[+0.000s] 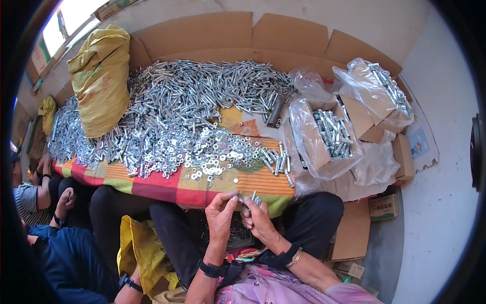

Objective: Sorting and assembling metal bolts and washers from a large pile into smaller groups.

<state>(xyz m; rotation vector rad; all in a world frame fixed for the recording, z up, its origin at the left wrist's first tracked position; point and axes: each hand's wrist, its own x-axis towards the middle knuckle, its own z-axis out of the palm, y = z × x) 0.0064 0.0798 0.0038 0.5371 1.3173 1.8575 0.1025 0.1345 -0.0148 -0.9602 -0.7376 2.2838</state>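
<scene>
Above my lap, at the near edge of the table, both hands work close together. My right hand (259,221) is closed around a few silvery metal bolts (255,198) whose ends stick up past the fingers. Beside them my left hand (220,217) pinches thumb and forefinger on something too small to make out. Just beyond lie loose washers and nuts (217,152) in a spread heap. A small group of bolts with parts fitted on them (277,161) rests on the checked cloth (164,188) to the right of it.
Behind the washers stretches a large heap of metal rods and sleeves (202,86), backed by cardboard (202,35). Plastic-lined boxes of bolts (316,144) stand at right. A yellow sack (101,81) leans on the heap at left. Co-workers (73,258) sit close on my left.
</scene>
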